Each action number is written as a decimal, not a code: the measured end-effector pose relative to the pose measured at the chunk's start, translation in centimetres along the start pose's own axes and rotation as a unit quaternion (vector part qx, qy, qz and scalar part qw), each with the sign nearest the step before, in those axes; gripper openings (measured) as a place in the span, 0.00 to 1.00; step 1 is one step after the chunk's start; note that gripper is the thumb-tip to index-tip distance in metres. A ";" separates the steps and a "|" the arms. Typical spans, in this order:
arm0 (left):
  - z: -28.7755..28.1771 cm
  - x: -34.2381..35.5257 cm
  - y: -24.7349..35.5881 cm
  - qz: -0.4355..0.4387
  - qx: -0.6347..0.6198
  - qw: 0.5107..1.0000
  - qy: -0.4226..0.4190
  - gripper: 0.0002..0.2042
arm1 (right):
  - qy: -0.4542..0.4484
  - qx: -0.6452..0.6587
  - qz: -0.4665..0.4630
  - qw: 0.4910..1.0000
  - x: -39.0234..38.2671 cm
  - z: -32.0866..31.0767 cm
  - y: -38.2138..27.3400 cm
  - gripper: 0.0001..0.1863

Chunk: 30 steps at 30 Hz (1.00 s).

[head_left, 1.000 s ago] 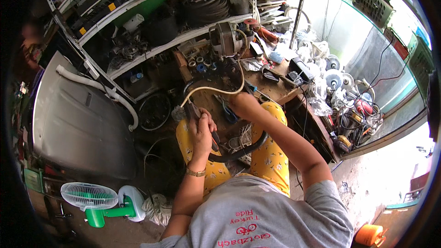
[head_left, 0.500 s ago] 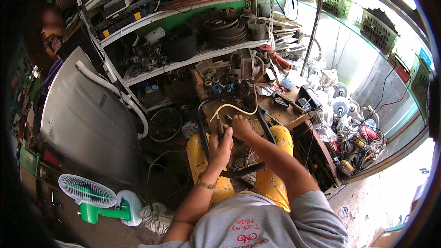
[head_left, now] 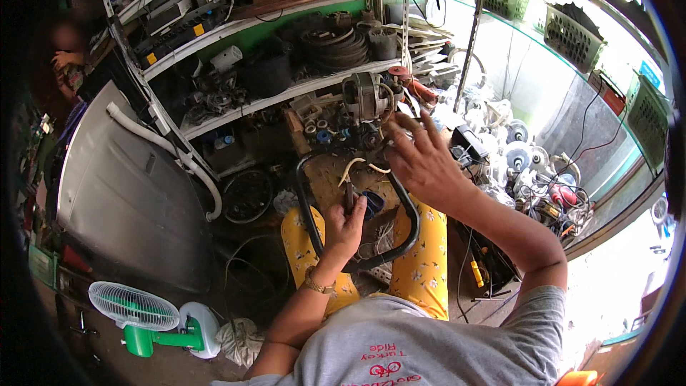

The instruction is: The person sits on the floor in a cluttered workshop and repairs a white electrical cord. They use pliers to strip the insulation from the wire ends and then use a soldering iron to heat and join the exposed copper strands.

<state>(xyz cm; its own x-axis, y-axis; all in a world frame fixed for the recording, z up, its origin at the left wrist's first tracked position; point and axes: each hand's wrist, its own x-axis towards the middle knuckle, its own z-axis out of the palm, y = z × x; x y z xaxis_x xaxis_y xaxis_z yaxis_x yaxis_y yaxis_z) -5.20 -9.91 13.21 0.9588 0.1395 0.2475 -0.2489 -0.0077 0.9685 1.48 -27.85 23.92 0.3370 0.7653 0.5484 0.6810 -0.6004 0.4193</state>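
My left hand (head_left: 345, 225) grips a dark hand tool (head_left: 349, 189) upright, with a looped cream cable (head_left: 351, 166) at its tip. My right hand (head_left: 421, 164) is raised higher, fingers apart and curved, in front of the worn wooden bench top and below a metal motor (head_left: 363, 96); whatever lies behind its fingertips is partly hidden. A black tubular frame (head_left: 309, 218) lies around the left hand, across my yellow-clad knees. Small rings and blue parts (head_left: 321, 134) sit on the bench (head_left: 299, 137) behind.
Loaded metal shelves (head_left: 268, 87) stand behind. At left are a steel panel (head_left: 128, 200) with a white hose, a green fan (head_left: 139, 339) and another person (head_left: 68, 57). At right are piled white parts and cords (head_left: 543, 171), a glass panel and baskets (head_left: 572, 36).
My right hand has risen from beside my left hand up and right toward the motor, its fingers spreading. My left hand still holds the tool, slightly lower and more rightward than one second ago.
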 end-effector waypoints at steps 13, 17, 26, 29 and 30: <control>0.4 0.2 0.8 -0.005 0.065 0.998 0.000 0.13 | -0.017 -0.026 -0.070 0.997 1.0 -1.1 -0.1 0.17; 0.8 0.6 0.2 0.068 0.109 0.992 0.013 0.14 | -0.011 -0.048 -0.072 0.996 0.5 -0.1 -0.1 0.17; 0.8 1.1 -0.4 0.087 0.109 0.990 0.016 0.13 | -0.062 0.151 0.062 0.985 -0.1 0.4 -2.0 0.15; 1.2 1.2 -1.2 0.084 0.056 0.995 0.020 0.13 | -0.018 0.228 0.123 0.966 -0.9 0.6 -2.8 0.18; 1.4 1.1 -1.1 0.068 0.050 0.996 0.019 0.13 | -0.021 0.254 0.152 0.955 -1.4 0.8 -2.8 0.17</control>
<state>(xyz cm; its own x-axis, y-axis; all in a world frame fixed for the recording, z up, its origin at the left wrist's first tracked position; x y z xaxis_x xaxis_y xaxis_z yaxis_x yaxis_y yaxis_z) -3.71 -11.14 12.47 0.9105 0.1679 0.3780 -0.3602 -0.1274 0.9241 -0.39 -27.06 21.42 0.5876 0.5883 0.5556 0.7717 -0.6139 -0.1660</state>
